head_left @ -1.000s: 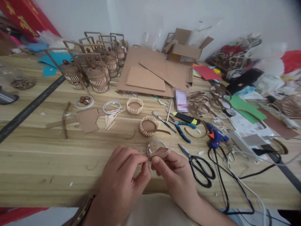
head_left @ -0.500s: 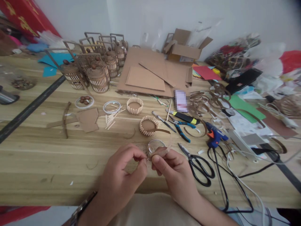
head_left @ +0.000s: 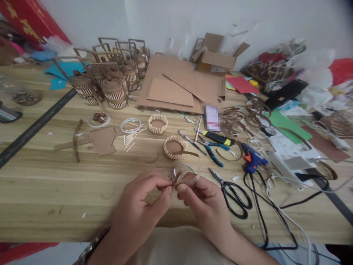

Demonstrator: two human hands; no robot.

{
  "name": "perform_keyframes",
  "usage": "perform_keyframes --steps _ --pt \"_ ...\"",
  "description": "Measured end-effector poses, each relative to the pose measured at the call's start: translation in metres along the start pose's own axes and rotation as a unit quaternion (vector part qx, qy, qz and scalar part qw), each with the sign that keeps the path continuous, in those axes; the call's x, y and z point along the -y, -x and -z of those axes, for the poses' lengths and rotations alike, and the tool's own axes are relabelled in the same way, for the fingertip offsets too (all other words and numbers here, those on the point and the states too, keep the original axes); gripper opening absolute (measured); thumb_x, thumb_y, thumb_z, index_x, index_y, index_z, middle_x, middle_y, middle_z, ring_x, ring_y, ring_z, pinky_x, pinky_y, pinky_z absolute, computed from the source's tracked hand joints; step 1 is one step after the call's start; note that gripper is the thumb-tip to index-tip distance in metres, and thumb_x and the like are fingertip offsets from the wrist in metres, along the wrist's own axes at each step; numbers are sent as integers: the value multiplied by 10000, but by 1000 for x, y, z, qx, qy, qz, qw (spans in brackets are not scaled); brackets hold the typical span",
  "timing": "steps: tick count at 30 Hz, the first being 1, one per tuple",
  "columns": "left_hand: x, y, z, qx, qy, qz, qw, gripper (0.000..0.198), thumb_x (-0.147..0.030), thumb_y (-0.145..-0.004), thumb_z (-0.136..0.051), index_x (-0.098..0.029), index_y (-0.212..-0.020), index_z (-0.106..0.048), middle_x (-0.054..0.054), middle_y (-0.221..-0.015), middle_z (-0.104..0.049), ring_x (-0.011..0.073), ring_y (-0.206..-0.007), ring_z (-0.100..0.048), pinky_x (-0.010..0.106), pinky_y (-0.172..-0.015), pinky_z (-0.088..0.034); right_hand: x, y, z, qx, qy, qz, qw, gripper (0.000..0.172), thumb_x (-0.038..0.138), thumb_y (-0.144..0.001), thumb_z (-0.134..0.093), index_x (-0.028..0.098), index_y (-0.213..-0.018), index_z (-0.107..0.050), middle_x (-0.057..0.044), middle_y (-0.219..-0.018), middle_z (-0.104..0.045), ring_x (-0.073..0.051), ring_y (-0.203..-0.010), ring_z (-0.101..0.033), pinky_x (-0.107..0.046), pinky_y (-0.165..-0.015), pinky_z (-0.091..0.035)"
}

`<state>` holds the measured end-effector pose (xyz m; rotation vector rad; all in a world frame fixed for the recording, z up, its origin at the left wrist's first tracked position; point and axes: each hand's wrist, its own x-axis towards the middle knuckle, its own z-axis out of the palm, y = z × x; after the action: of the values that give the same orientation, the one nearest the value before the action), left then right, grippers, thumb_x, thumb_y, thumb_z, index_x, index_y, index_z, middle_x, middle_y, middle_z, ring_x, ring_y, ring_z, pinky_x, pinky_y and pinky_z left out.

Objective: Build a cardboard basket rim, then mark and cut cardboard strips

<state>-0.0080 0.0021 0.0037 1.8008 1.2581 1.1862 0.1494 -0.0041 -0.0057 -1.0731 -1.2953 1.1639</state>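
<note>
Brown strip (head_left: 190, 179) in the pinch of both hands (head_left: 143, 202) (head_left: 209, 206), a darker curl (head_left: 177, 177) newly visible between them.

The single view looks from the person's head, above and behind the fingers (head_left: 189, 193), facing forward and down across the surface (head_left: 49, 195). It is near enough that the fingers sit large, below the middle, with the forearms (head_left: 244, 244) reaching them from the bottom edge. Wide on both sides of the fingers, it covers the surface's depth beyond them up to the wall (head_left: 154, 22), and the lap (head_left: 182, 248) on their near side.
</note>
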Motion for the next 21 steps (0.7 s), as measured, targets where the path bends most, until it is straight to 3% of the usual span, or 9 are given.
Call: perform_keyframes --steps 9,15,21 --pt "-2 -2 1 -1 -26 14 1000 142 -132 -765 -550 -226 -682 -617 -68 -632 -639 94 -595 -601 186 -572 -455 -3 1 1 -2 18 -10 1000 216 268 -868 -672 198 -663 -664 18 -602 -634 -108 -549 -529 -228 -528 -427" --pt "-2 -1 0 39 -20 89 995 131 -175 -778 -529 -225 -677 -595 -60 -625 -600 107 -587 -557 197 -558 -425 -4 2 1 0 21 3 1000 195 237 -872 -665 196 -681 -659 17 -615 -642 -109 -565 -542 -222 -542 -432" --pt "-3 0 -4 21 -10 108 994 126 -212 -759 -513 -221 -642 -559 -51 -599 -562 113 -566 -517 205 -540 -402 -8 4 0 -9 51 39 998 172 200 -879 -659 205 -707 -664 8 -656 -666 -125 -608 -582 -233 -584 -465"
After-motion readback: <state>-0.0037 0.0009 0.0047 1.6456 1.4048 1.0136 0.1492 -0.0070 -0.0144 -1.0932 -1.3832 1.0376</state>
